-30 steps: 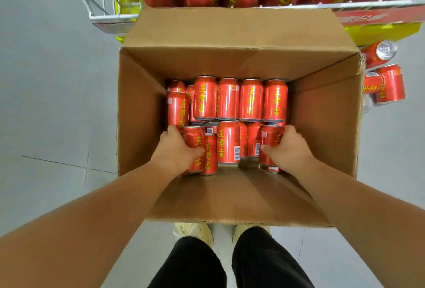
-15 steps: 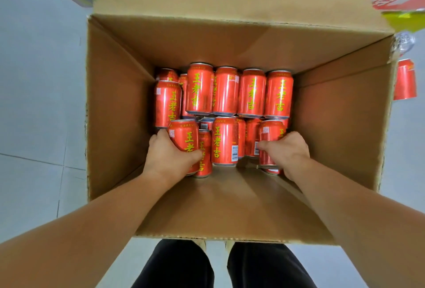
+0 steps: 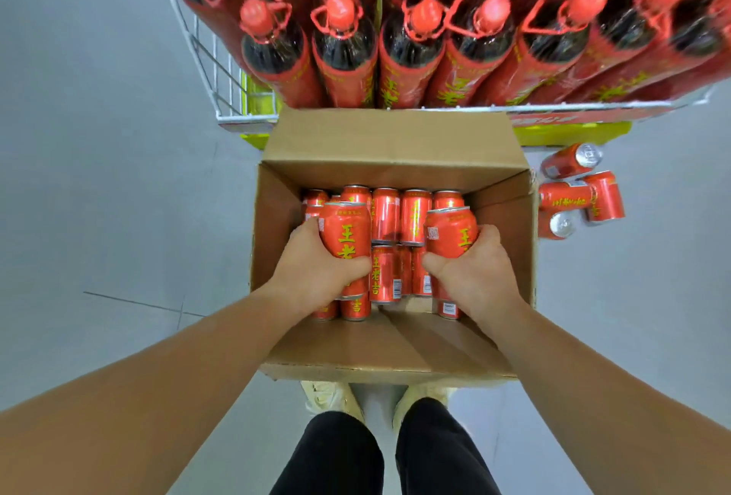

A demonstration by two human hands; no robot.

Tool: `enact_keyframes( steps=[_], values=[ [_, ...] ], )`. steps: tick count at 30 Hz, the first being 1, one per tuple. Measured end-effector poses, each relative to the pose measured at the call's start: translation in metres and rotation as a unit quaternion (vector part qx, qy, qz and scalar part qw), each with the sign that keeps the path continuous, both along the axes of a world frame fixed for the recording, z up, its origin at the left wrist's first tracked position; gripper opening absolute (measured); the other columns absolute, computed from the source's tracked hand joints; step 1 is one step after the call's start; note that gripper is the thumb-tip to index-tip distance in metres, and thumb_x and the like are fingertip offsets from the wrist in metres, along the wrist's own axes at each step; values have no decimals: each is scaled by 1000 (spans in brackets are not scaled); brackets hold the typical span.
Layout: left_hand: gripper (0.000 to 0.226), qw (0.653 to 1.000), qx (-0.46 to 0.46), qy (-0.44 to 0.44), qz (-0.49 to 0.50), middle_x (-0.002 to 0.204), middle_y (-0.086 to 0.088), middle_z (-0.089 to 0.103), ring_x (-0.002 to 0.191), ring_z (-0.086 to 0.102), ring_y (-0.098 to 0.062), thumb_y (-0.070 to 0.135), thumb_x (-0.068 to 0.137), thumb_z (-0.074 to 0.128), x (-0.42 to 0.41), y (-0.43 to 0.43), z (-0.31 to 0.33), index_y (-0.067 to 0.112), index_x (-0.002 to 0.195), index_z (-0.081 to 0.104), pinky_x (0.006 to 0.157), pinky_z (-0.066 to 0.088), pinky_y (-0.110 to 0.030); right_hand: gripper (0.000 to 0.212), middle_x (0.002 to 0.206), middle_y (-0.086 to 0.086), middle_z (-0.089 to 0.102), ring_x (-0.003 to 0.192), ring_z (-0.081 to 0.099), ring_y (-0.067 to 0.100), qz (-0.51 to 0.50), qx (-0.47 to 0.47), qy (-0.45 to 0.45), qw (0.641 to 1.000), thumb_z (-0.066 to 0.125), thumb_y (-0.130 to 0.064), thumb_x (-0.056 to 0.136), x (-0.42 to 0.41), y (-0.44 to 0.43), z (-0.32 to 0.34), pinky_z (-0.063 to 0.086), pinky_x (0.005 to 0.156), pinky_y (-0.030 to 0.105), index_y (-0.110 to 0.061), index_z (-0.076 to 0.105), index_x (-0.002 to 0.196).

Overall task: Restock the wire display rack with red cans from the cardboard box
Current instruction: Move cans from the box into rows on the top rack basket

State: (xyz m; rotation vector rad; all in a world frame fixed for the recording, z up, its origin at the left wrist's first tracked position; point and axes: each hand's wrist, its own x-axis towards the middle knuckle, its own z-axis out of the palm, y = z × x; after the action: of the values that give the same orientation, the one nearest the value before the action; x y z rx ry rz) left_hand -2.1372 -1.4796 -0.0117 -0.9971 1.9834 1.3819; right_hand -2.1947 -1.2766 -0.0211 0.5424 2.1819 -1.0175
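over the cardboard box (image 3: pixel 389 137), left hand (image 3: pixel 316 275) and right hand (image 3: pixel 472 275) raised cans (image 3: pixel 346 227), grips clamped.

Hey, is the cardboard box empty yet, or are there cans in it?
Not empty. Rows of red cans sit in the cardboard box, under the left can in the left hand and the right can in the right hand.

Grey floor (image 3: pixel 118 217): cardboard box (image 3: pixel 391 138), wire display rack (image 3: pixel 215 71), 4 loose red cans (image 3: pixel 565 196) beside the box.
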Motion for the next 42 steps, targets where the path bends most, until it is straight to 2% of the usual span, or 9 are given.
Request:
enact_keyframes(
  steps=[6,13,16,23,26,28,35,39,42],
  values=[
    [48,998,-16,58,-3,98,3,68,87,67,-11,18,70,88,-24,-9,129,28,106,58,67,50,-23,49,84,-9,55,69,53,0,-18,-35,58,998,85,-28,72,-23,-19,134,37,54,19,-15,51,106],
    [51,989,-21,142,16,98,-4,70,84,70,-16,9,71,86,-56,-25,298,21,112,60,66,56,-25,41,89,0,65,74,64,13,-29,-98,120,987,82,-27,73,-50,-37,303,51,64,28,-27,49,96],
    [51,982,-22,189,19,96,-5,72,77,69,-13,12,67,88,-66,-33,377,20,109,61,61,54,-22,46,96,0,66,81,65,14,-21,-124,146,981,79,-27,73,-58,-46,382,54,76,35,-28,49,108],
    [43,953,-52,298,-10,91,-4,71,72,69,-10,5,72,84,-88,-47,560,24,101,59,63,59,-23,57,102,1,64,80,63,12,5,-155,234,960,76,-24,77,-74,-58,564,46,59,25,-19,44,124],
    [50,937,-55,345,-23,93,-6,72,81,73,-20,15,65,87,-100,-52,633,22,105,59,74,63,-39,65,113,4,64,90,62,18,3,-145,297,944,75,-29,78,-85,-62,636,45,74,29,-15,42,132],
    [49,924,-61,377,-31,90,-4,69,74,70,-16,9,68,87,-108,-55,674,21,105,56,68,62,-33,67,112,3,64,90,63,17,-1,-149,328,933,76,-29,78,-93,-65,678,47,75,30,-14,41,133],
    [57,884,-85,458,-40,96,-1,70,74,68,-7,10,73,86,-141,-64,773,21,118,53,61,55,-19,48,100,-1,63,79,58,6,3,-158,417,895,77,-28,79,-125,-74,780,42,62,24,-20,44,113],
    [59,873,-93,479,-29,97,-4,69,74,70,-6,8,72,88,-166,-64,808,19,116,51,69,62,-30,54,94,-4,62,69,61,2,23,-164,425,890,73,-24,84,-151,-78,813,47,59,23,-17,40,125],
    [59,867,-124,482,-8,98,-3,71,78,71,-10,12,69,90,-190,-64,824,18,114,52,69,61,-31,58,105,4,64,82,64,14,37,-160,426,889,75,-30,81,-183,-82,827,56,81,35,-15,41,125]
  ],
)
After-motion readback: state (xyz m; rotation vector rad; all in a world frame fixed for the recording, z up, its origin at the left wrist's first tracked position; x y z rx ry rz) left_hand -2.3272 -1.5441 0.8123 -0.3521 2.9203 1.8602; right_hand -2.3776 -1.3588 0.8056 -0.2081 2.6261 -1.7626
